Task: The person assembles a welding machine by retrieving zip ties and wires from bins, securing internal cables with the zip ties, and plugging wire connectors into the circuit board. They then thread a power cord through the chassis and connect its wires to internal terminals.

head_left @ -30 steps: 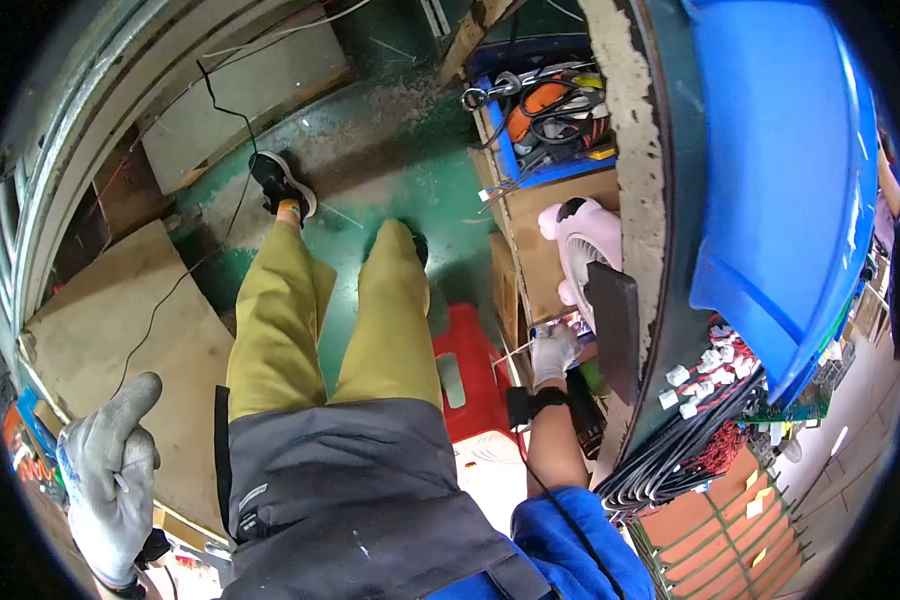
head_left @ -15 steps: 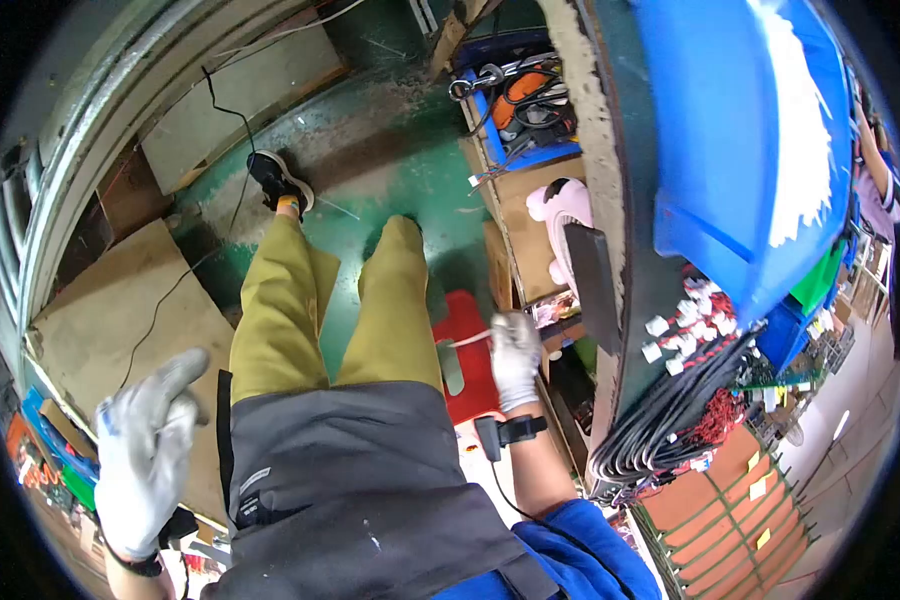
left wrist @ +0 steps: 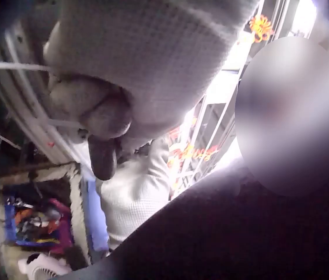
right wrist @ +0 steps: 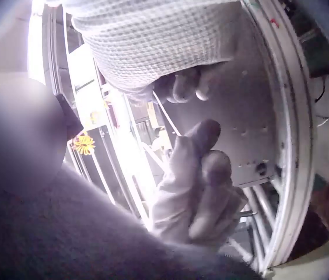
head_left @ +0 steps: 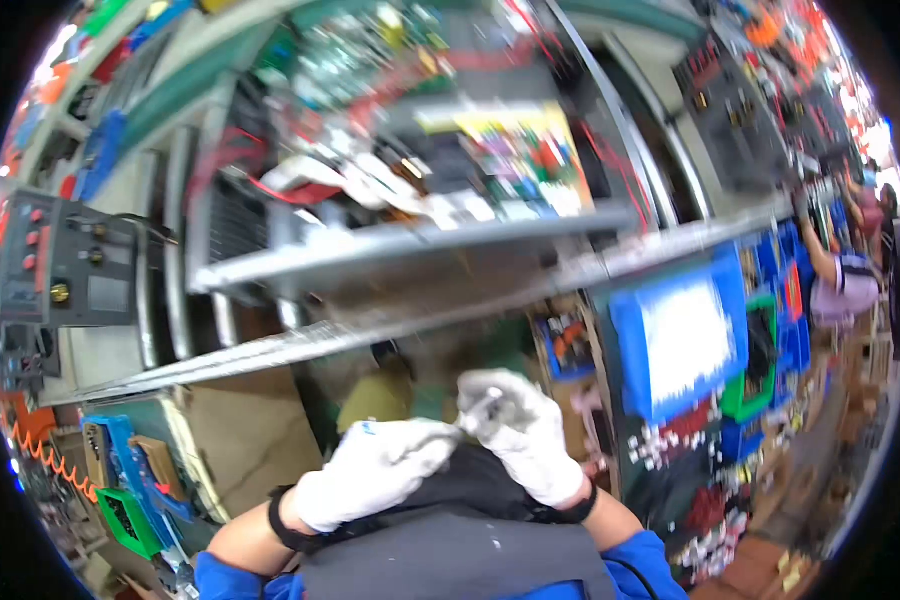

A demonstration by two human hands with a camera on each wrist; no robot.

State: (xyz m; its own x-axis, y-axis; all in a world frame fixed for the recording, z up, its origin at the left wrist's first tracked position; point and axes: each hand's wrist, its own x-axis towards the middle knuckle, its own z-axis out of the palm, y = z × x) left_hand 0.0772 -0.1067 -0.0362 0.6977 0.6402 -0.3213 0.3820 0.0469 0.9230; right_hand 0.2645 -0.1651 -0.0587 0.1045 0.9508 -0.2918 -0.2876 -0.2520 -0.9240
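Note:
Both gloved hands meet in front of the apron (head_left: 440,550), fingertips close together. My left hand (head_left: 380,472) has its fingers curled, palm side turned inward. My right hand (head_left: 518,435), its grey fingertips bent toward the left, faces it. Between them runs a thin white strip (right wrist: 167,113), seen in the right wrist view from the right fingers to the left thumb and forefinger; both hands pinch it. In the left wrist view, a thin white strip (left wrist: 20,66) juts out past the left fingers. Motion blur and the gloves hide its ends.
Ahead, a grey tray (head_left: 420,246) full of wires and small parts sits on rollers behind a metal rail (head_left: 320,338). A grey control box (head_left: 30,290) stands left. At right are a blue bin (head_left: 625,345), bundled cables and another person (head_left: 842,300).
The head view has swung up from the floor and legs to the bench. Both hands, apart before at left and right, have come together in front of the body. The strip was in the right hand.

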